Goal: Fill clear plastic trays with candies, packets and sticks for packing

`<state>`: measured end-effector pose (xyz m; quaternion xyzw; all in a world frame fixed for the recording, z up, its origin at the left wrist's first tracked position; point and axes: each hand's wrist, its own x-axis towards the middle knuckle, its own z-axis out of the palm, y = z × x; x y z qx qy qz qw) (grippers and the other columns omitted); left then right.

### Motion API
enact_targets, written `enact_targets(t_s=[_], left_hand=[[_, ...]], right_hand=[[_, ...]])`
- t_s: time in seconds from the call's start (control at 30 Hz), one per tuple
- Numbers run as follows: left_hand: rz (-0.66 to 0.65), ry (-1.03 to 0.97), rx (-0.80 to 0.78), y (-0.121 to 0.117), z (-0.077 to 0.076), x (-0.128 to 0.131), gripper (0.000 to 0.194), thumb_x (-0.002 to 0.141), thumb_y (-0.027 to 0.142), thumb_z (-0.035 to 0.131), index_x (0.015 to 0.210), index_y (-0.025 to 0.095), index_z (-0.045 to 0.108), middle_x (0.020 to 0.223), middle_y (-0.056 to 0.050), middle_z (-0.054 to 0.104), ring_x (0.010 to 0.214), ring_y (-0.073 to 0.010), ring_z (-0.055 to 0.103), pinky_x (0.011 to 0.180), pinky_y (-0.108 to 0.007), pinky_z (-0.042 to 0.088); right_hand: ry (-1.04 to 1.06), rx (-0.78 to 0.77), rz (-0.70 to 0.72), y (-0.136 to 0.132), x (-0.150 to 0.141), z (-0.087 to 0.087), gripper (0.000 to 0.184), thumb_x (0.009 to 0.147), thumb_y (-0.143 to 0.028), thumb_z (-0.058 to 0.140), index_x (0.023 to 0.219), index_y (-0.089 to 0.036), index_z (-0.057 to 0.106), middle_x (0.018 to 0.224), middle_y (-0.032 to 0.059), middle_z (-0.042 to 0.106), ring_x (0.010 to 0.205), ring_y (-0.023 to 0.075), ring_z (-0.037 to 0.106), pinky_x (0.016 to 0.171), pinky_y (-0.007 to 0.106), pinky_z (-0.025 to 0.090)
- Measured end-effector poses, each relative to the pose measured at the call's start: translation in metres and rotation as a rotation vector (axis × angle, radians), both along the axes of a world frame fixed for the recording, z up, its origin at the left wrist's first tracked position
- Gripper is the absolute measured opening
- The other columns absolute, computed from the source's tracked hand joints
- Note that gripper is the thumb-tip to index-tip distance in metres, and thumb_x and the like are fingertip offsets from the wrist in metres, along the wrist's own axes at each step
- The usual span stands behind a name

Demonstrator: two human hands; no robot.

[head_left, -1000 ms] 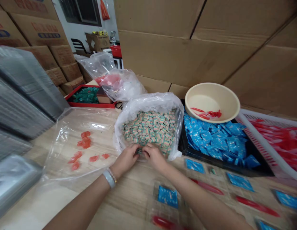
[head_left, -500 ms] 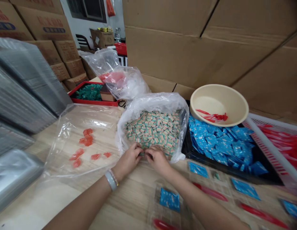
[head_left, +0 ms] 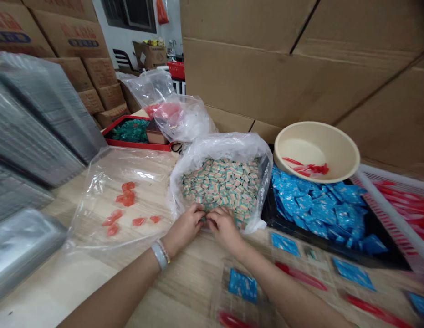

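Observation:
Small green-and-pink striped pieces (head_left: 225, 182) fill a bin lined with a whitish plastic bag (head_left: 228, 142), right in front of me. At its near edge my left hand (head_left: 185, 230) is closed, thumb and fingers pinched. My right hand (head_left: 225, 230) meets it there, its fingers curled and pinched as well. A bit of green shows between the two sets of fingertips, seemingly a small striped piece; most of it is hidden. Below my right forearm lies a clear compartment tray with a blue packet (head_left: 243, 285) and a red plastic item (head_left: 232, 320).
A black tray (head_left: 275, 222) of blue packets (head_left: 317, 209) stands right, a cream basin (head_left: 317, 136) resting over it. Beyond is a white basket (head_left: 396, 218) with red items. Left lie a clear bag (head_left: 92, 182), orange pieces (head_left: 128, 197) and stacked clear plastic sheets (head_left: 27, 246).
The view has shifted a little, so the scene sits further right. Both hands stay at the bin's near edge, with their fingertips working close together.

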<state>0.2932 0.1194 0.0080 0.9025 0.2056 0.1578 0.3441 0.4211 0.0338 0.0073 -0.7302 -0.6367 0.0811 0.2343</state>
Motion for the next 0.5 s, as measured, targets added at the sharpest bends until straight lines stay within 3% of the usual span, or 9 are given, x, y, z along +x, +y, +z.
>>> enact_targets(t_s=[0.13,0.27,0.4,0.5], left_hand=[[-0.017,0.011,0.031,-0.001,0.000,0.000,0.020,0.077,0.009,0.045,0.089,0.015,0.060,0.098,-0.006,0.049,0.090,-0.0151,0.049,0.083,-0.028,0.042],[0.002,0.027,0.041,-0.004,0.000,-0.001,0.023,0.078,0.009,0.043,0.089,0.015,0.062,0.096,-0.007,0.050,0.087,-0.0153,0.050,0.079,-0.028,0.043],[-0.004,-0.003,0.029,-0.004,-0.001,0.000,0.024,0.078,0.007,0.042,0.089,0.014,0.062,0.098,-0.008,0.051,0.090,-0.0151,0.050,0.083,-0.028,0.042],[-0.020,-0.034,0.012,-0.002,-0.001,0.000,0.024,0.077,0.006,0.044,0.088,0.015,0.063,0.100,-0.008,0.051,0.093,-0.0152,0.049,0.085,-0.028,0.041]], right_hand=[[-0.048,0.019,0.022,-0.003,0.000,0.001,0.012,0.076,-0.014,0.051,0.075,-0.020,0.062,0.080,0.0026,0.059,0.082,0.0177,0.047,0.076,0.032,0.031],[-0.072,0.026,-0.049,-0.001,0.008,0.005,0.017,0.076,-0.013,0.049,0.086,-0.021,0.062,0.084,0.0039,0.058,0.084,0.0193,0.046,0.075,0.032,0.032],[-0.131,-0.030,0.049,0.007,0.016,0.008,0.029,0.076,-0.014,0.051,0.102,-0.025,0.058,0.092,0.0046,0.055,0.091,0.0201,0.043,0.078,0.032,0.032],[-0.158,-0.066,0.103,0.014,0.018,0.009,0.028,0.075,-0.016,0.053,0.101,-0.025,0.059,0.090,0.0047,0.053,0.092,0.0203,0.041,0.078,0.032,0.031]])
